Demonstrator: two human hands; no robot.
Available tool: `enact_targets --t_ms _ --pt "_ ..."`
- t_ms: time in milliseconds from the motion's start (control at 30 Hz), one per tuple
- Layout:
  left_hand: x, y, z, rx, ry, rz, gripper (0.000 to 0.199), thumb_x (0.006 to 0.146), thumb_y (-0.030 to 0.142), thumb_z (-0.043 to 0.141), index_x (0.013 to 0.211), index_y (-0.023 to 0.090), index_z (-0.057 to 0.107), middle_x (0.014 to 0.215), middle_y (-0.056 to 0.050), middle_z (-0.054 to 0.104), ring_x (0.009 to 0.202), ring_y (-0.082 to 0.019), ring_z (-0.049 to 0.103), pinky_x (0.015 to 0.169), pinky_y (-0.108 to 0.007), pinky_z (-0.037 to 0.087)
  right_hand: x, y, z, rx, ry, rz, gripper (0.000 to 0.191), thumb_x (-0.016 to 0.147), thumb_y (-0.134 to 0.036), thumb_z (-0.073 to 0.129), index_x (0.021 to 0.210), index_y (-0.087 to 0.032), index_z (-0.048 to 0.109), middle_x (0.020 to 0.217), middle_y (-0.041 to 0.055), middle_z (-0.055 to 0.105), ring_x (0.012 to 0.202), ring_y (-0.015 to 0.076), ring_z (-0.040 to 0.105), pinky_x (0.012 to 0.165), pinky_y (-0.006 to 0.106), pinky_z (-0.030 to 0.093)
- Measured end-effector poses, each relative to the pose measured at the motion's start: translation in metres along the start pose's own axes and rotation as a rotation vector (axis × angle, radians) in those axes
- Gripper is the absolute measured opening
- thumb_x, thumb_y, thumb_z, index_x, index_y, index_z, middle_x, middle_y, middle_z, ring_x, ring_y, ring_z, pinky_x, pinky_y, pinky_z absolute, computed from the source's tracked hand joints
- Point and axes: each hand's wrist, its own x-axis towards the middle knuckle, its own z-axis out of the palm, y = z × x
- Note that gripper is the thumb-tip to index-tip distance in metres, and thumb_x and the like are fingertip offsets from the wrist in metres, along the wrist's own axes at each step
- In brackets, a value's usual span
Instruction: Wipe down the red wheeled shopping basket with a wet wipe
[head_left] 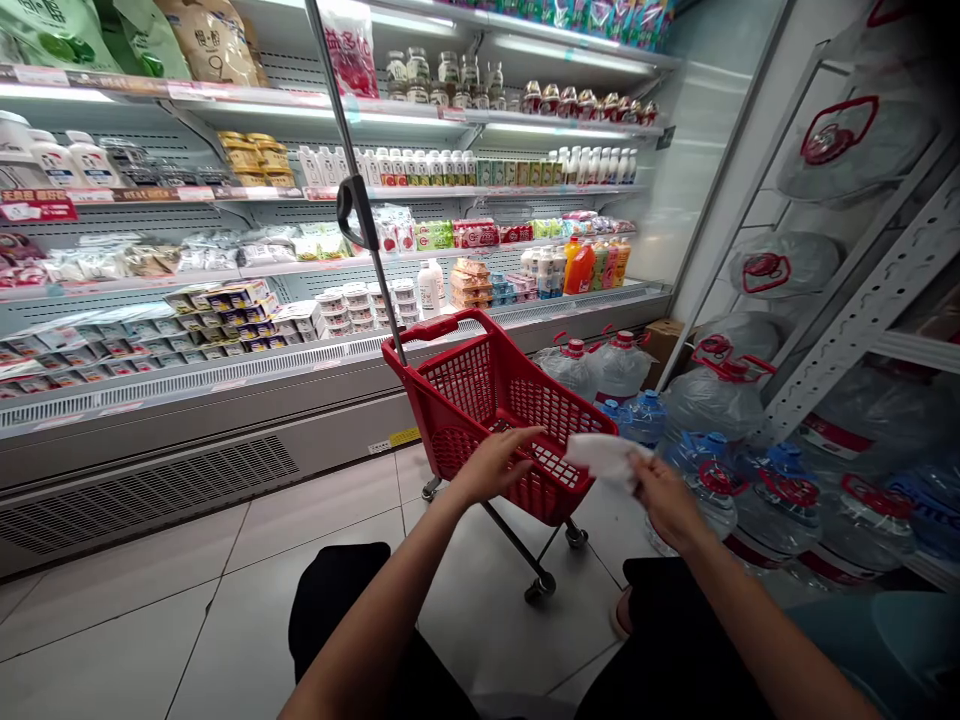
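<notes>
A small red shopping cart point(450, 420) with lattice sides stands on the floor before my knees, and I see no goods in its basket. My left hand point(495, 465) is at the cart's near side, fingers apart and holding nothing; whether it touches the rim I cannot tell. In my right hand point(660, 490) is a white cloth or tissue point(604, 455), pinched at one end and slightly blurred. The cloth hangs over the cart's right corner.
Behind the cart runs an open refrigerated display point(337, 360) with cartons, bottles and tubs. Large water jugs point(720, 410) with red handles crowd the right side, some on a metal rack point(862, 310). A thin pole point(352, 150) with a black grip rises at the cart's left end.
</notes>
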Motion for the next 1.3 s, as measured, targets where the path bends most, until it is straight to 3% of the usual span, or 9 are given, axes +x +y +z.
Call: enact_targets --t_ms 100,233,300,400,600,700,933,1133,1300 --pt "-0.001 -0.030 -0.004 0.430 0.035 -0.092 0.062 0.098 0.033 0.063 0.157 0.031 0.042 0.165 -0.007 0.041 0.155 -0.029 0.032 0.127 -0.055 0.024 0.031 0.007 -0.020 -0.332 0.207 -0.289 0.049 0.100 -0.050 0.047 0.139 -0.026 0.063 0.142 0.0087 0.065 0.132 0.0293 0.060 0.110 0.053 0.048" --pt "-0.008 -0.060 0.014 0.604 0.011 -0.165 0.056 0.104 0.045 0.054 0.157 0.033 0.042 0.165 -0.004 0.042 0.156 -0.027 0.028 0.129 -0.054 0.018 0.034 0.033 -0.021 -0.655 -0.171 -0.569 0.049 0.104 -0.033 0.036 0.149 -0.029 0.056 0.156 0.0054 0.053 0.148 0.0250 0.044 0.126 0.056 0.028" --pt "-0.012 -0.065 0.025 0.638 0.054 -0.185 0.054 0.106 0.049 0.047 0.158 0.033 0.041 0.161 -0.004 0.047 0.154 -0.026 0.032 0.129 -0.053 0.018 0.016 0.051 -0.010 -0.702 -0.283 -0.558 0.051 0.105 -0.032 0.035 0.153 -0.029 0.051 0.156 0.0055 0.053 0.149 0.0240 0.043 0.125 0.055 0.032" --pt "-0.013 -0.062 0.033 0.690 0.107 -0.200 0.055 0.106 0.053 0.044 0.157 0.033 0.043 0.149 -0.005 0.057 0.145 -0.026 0.043 0.128 -0.050 0.021 -0.024 0.065 0.015 -0.737 -0.261 -0.573 0.054 0.108 -0.032 0.032 0.161 -0.029 0.037 0.163 0.0042 0.044 0.154 0.0236 0.034 0.126 0.055 0.031" --pt "-0.009 -0.050 0.037 0.713 0.203 -0.198 0.055 0.104 0.052 0.048 0.156 0.034 0.045 0.129 -0.007 0.064 0.128 -0.024 0.053 0.123 -0.047 0.029 -0.077 0.049 0.065 -0.739 -0.274 -0.644 0.059 0.108 -0.025 0.030 0.166 -0.032 0.021 0.166 0.0025 0.039 0.154 0.0239 0.035 0.127 0.055 0.030" --pt "-0.005 -0.043 0.042 0.700 0.224 -0.220 0.055 0.104 0.053 0.049 0.155 0.033 0.048 0.120 -0.008 0.066 0.121 -0.025 0.056 0.120 -0.047 0.033 -0.075 0.046 0.063 -0.746 -0.264 -0.686 0.060 0.108 -0.024 0.030 0.166 -0.033 0.020 0.166 0.0019 0.038 0.153 0.0235 0.036 0.127 0.054 0.031" --pt "0.009 -0.023 0.070 0.638 0.286 -0.264 0.053 0.102 0.053 0.053 0.150 0.032 0.054 0.118 -0.010 0.067 0.121 -0.030 0.056 0.118 -0.052 0.034 -0.059 0.054 0.020 -0.806 -0.157 -0.611 0.055 0.109 -0.033 0.030 0.164 -0.034 0.028 0.163 0.0015 0.044 0.152 0.0251 0.038 0.126 0.056 0.031" --pt "0.018 0.003 0.099 0.593 0.257 -0.208 0.060 0.106 0.047 0.047 0.161 0.026 0.036 0.138 -0.011 0.064 0.132 -0.029 0.054 0.122 -0.052 0.030 -0.053 0.048 0.049 -0.853 -0.096 -0.640 0.056 0.109 -0.028 0.028 0.165 -0.031 0.026 0.163 0.0031 0.042 0.153 0.0241 0.037 0.126 0.055 0.030" --pt "0.004 -0.003 0.062 0.566 0.169 -0.071 0.059 0.107 0.047 0.043 0.159 0.021 0.038 0.165 -0.007 0.042 0.152 -0.025 0.037 0.128 -0.046 0.023 -0.034 0.045 0.042 -0.846 -0.124 -0.684 0.057 0.108 -0.026 0.028 0.164 -0.032 0.029 0.162 0.0018 0.045 0.152 0.0234 0.039 0.126 0.053 0.030"
